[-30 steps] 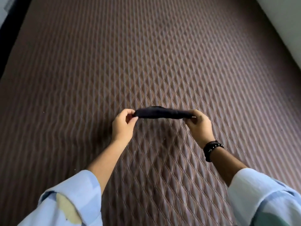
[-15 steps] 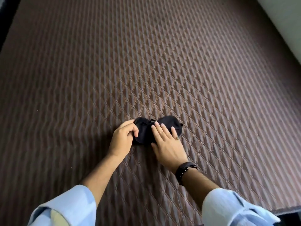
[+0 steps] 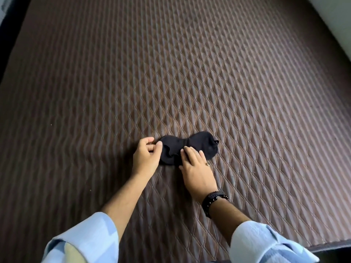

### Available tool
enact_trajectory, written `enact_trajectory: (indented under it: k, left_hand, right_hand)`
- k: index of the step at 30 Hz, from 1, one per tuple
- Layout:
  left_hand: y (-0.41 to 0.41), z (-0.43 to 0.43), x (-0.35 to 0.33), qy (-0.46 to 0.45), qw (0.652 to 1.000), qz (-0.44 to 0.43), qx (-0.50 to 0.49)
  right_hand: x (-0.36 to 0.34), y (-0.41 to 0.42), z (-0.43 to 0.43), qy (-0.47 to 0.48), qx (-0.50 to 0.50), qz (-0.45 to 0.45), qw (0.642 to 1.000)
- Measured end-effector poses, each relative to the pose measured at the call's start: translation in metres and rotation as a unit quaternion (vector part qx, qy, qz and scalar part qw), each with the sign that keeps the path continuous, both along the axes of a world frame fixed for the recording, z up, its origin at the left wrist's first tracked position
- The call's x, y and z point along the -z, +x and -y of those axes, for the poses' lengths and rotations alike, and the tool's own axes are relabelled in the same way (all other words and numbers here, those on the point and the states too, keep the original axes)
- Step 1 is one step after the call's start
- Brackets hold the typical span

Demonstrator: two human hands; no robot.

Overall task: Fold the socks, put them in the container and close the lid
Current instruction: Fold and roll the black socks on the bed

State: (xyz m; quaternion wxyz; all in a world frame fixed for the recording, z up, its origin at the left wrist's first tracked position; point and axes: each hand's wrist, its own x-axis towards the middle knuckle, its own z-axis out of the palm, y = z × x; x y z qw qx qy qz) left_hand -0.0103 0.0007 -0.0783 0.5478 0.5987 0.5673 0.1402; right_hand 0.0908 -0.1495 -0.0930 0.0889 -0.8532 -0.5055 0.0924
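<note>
A black sock (image 3: 197, 144) lies flat on the brown quilted mattress (image 3: 190, 73), pinched narrow at its middle. My left hand (image 3: 146, 157) sits at the sock's left end, thumb and forefinger closed on its edge. My right hand (image 3: 197, 168) rests flat on the sock's middle and near side, fingers spread and pressing down. The sock's right end pokes out past my fingers. No container or lid is in view.
The quilted mattress fills nearly the whole view. A pale wall (image 3: 334, 19) runs along the upper right. The mattress's near edge (image 3: 328, 245) shows at the bottom right, and a dark gap (image 3: 7, 46) lies along the left side.
The sock was held stretched in the air between both hands, then came down onto the mattress. My right hand let go of its end and now presses flat on it.
</note>
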Motion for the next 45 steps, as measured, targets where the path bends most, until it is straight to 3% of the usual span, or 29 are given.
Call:
enact_trajectory:
  k: [5, 10, 16, 19, 23, 25, 27, 30, 32, 34, 36, 38, 40, 45]
  left_hand:
    - [0.01, 0.009, -0.007, -0.055, 0.998, -0.018, 0.019]
    - [0.04, 0.025, -0.027, -0.07, 0.996, 0.062, 0.011]
    - [0.083, 0.052, -0.041, -0.049, 0.987, 0.049, 0.148]
    - [0.095, 0.059, -0.045, -0.014, 0.97, -0.013, 0.243]
    - [0.091, 0.054, -0.041, 0.065, 0.935, -0.09, 0.338]
    - [0.086, 0.055, -0.037, 0.05, 0.917, -0.088, 0.387]
    - [0.08, 0.055, -0.031, 0.039, 0.912, -0.075, 0.402]
    - [0.072, 0.053, -0.026, 0.026, 0.928, -0.027, 0.37]
    - [0.066, 0.054, -0.024, 0.047, 0.964, -0.009, 0.263]
    - [0.062, 0.058, -0.026, 0.076, 0.99, -0.044, 0.114]
    - [0.061, 0.062, -0.032, -0.023, 0.998, -0.042, 0.032]
    - [0.062, 0.064, -0.037, -0.215, 0.976, 0.028, 0.029]
    - [0.065, 0.073, -0.048, -0.311, 0.943, 0.095, 0.068]
    - [0.092, 0.104, -0.088, -0.232, 0.959, 0.125, 0.1]
  right_hand:
    - [0.011, -0.013, 0.009, -0.05, 0.033, -0.007, 0.998]
    - [0.014, -0.009, 0.008, -0.049, 0.082, -0.041, 0.995]
    - [0.004, -0.009, 0.018, 0.009, 0.152, -0.063, 0.986]
    - [-0.001, -0.009, 0.034, 0.116, 0.239, -0.17, 0.949]
    - [-0.016, 0.02, 0.028, 0.27, 0.395, -0.222, 0.85]
    - [-0.025, 0.043, 0.016, 0.24, 0.447, -0.268, 0.819]
    - [-0.031, 0.061, 0.01, 0.166, 0.418, -0.299, 0.842]
    - [-0.033, 0.078, 0.006, 0.082, 0.385, -0.315, 0.864]
    - [-0.029, 0.081, 0.007, 0.09, 0.384, -0.35, 0.85]
    - [-0.027, 0.078, 0.011, 0.138, 0.414, -0.436, 0.787]
    - [-0.03, 0.07, 0.016, 0.196, 0.435, -0.527, 0.704]
    - [-0.034, 0.062, 0.025, 0.243, 0.438, -0.573, 0.649]
    - [-0.047, 0.054, 0.036, 0.266, 0.424, -0.595, 0.628]
    - [-0.103, 0.051, 0.081, 0.291, 0.439, -0.572, 0.629]
